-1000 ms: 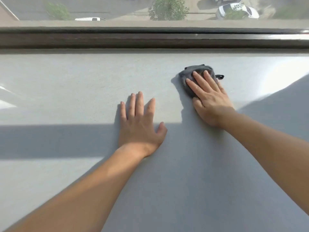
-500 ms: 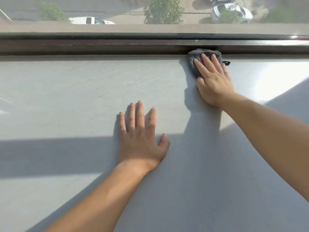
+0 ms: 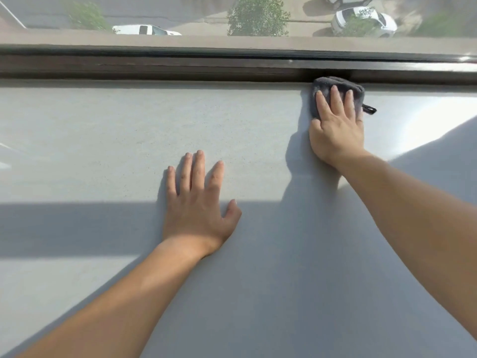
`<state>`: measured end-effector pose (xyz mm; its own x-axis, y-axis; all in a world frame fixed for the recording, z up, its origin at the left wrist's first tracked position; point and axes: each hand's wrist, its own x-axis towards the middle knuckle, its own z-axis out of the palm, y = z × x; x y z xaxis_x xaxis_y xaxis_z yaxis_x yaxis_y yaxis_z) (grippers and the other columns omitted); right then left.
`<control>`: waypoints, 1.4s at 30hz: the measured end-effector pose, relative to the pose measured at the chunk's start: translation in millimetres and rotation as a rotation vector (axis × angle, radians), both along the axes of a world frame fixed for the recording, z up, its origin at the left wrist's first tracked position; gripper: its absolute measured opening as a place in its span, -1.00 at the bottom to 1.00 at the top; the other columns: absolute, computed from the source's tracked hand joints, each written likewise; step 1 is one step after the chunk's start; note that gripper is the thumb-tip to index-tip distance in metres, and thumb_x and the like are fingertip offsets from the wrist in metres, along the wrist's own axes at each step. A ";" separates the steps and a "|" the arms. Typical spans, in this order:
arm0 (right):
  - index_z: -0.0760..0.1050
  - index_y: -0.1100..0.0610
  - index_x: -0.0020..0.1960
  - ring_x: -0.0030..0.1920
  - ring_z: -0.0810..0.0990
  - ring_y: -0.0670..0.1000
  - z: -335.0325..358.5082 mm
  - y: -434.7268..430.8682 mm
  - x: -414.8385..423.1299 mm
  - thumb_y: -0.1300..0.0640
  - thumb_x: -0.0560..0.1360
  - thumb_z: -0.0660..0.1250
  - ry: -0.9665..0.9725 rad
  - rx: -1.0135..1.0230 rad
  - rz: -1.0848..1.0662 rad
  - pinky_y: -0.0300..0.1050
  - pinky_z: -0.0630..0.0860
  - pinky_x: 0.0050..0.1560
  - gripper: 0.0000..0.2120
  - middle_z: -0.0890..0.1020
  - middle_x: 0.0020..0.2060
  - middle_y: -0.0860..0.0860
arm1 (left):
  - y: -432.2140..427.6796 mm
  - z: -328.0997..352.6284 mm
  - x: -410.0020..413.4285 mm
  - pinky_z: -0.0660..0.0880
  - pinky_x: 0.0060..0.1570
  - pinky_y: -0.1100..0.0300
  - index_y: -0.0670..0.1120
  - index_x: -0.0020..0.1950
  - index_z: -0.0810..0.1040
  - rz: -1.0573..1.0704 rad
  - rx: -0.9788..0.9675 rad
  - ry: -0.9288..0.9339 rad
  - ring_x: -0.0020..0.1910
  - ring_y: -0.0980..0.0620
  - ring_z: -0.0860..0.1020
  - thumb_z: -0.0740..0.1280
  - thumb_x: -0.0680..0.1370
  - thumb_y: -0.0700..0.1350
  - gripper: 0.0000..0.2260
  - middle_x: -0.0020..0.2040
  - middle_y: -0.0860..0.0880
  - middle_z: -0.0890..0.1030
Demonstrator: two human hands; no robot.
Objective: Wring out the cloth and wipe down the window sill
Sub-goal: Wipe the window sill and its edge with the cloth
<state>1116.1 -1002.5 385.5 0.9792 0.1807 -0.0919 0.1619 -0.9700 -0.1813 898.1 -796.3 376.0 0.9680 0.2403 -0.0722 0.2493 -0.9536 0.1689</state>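
Moments on, the right hand (image 3: 335, 130) had slid the folded dark-grey cloth (image 3: 324, 83) from mid-sill to the back edge of the pale-grey window sill (image 3: 129, 125), touching the dark frame (image 3: 180, 68), straight fingers (image 3: 335, 99) pressing it. The left hand (image 3: 198, 215) lay flat, empty. Wiping was under way; the next stroke probably ran sideways along the frame.

- An indoor spot at a window on an upper floor; home or office cannot be told.
- A wide, pale grey window sill (image 3: 103, 151) runs up to a dark window frame (image 3: 180, 65) at 12 o'clock.
- Through the glass, seen from above: a paved street (image 3: 154, 9), a white pickup (image 3: 147, 30) at 11 o'clock, a tree (image 3: 256, 15) at 12, a white car (image 3: 364, 20) at 1.
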 end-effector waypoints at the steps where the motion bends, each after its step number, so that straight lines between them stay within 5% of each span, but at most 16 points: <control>1: 0.01 -0.08 0.63 0.62 -0.16 0.11 -1.8 7.2 -13.9 -0.01 0.55 -0.02 -0.020 0.007 0.072 0.16 -0.20 0.58 -0.36 -0.02 0.64 -0.01 | 0.1 -0.6 -0.3 -0.15 0.52 -0.23 -0.01 0.57 0.17 -0.001 0.002 -0.005 0.60 -0.17 -0.10 0.00 0.44 0.22 -0.29 0.62 -0.19 0.02; 5: 0.01 -0.12 0.63 0.63 -0.14 0.07 0.5 -14.6 -39.9 -0.05 0.56 -0.04 0.013 -0.024 0.470 0.09 -0.17 0.60 -0.37 -0.02 0.64 -0.08 | -1.2 -3.0 -0.6 -0.16 0.51 -0.23 -0.01 0.57 0.19 -0.010 -0.007 -0.016 0.60 -0.17 -0.07 0.00 0.46 0.22 -0.31 0.62 -0.19 0.04; 12: 0.03 -0.09 0.62 0.62 -0.15 0.14 -0.6 -42.6 -0.4 -0.03 0.58 0.00 0.003 0.005 0.149 0.18 -0.19 0.58 -0.39 -0.02 0.64 -0.01 | -43.0 13.0 -19.0 -0.23 0.53 -0.14 -0.02 0.56 0.20 0.007 -0.151 -0.104 0.61 -0.04 -0.13 -0.07 0.58 0.20 -0.41 0.63 -0.11 0.03; 18: 0.24 -0.02 0.58 0.61 0.06 0.16 -5.1 -61.1 -98.3 -0.02 0.55 0.02 -0.050 0.047 0.647 0.19 0.01 0.58 -0.41 0.20 0.60 0.02 | -85.8 1.7 -33.9 -0.17 0.53 -0.18 0.00 0.56 0.22 0.082 -0.120 -0.067 0.61 -0.07 -0.11 -0.02 0.58 0.19 -0.42 0.63 -0.11 0.03; 24: 0.07 -0.08 0.62 0.63 -0.12 0.13 -0.2 -77.9 -33.9 -0.04 0.55 -0.01 0.006 0.033 0.171 0.18 -0.16 0.58 -0.37 0.03 0.64 0.00 | -89.7 -0.1 -32.7 -0.18 0.53 -0.18 0.02 0.59 0.14 0.089 -0.056 -0.033 0.60 -0.04 -0.18 -0.03 0.57 0.23 -0.38 0.64 -0.09 -0.04; 30: 0.16 -0.06 0.61 0.63 -0.06 0.10 -3.1 -86.7 -133.0 -0.03 0.55 0.02 -0.010 0.015 0.716 0.18 -0.07 0.59 -0.39 0.12 0.62 -0.02 | -88.2 0.5 -32.6 -0.14 0.53 -0.20 0.00 0.57 0.18 0.091 -0.043 -0.043 0.61 -0.07 -0.11 -0.01 0.56 0.23 -0.39 0.63 -0.11 0.02; 37: 0.06 -0.04 0.63 0.62 -0.12 0.14 -1.9 -98.8 -89.5 -0.04 0.54 -0.06 -0.043 -0.036 0.271 0.17 -0.16 0.59 -0.35 0.01 0.64 0.02 | -89.3 -0.8 -33.4 -0.23 0.53 -0.15 0.04 0.58 0.10 0.096 -0.038 -0.006 0.60 -0.02 -0.20 -0.06 0.56 0.25 -0.38 0.64 -0.07 -0.07; 42: 0.17 -0.06 0.61 0.63 -0.07 0.09 -5.0 -113.0 -180.9 -0.03 0.55 0.05 -0.001 0.001 0.708 0.18 -0.05 0.59 -0.39 0.12 0.62 -0.01 | -89.1 -1.1 -32.7 -0.22 0.52 -0.16 0.03 0.58 0.12 0.096 -0.039 -0.020 0.60 -0.04 -0.17 -0.05 0.54 0.21 -0.38 0.64 -0.09 -0.04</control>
<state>935.2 -1115.5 380.6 0.6261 0.7744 -0.0905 0.7542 -0.6310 -0.1816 865.4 -885.4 374.8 0.9421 0.3292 -0.0640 0.3352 -0.9182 0.2113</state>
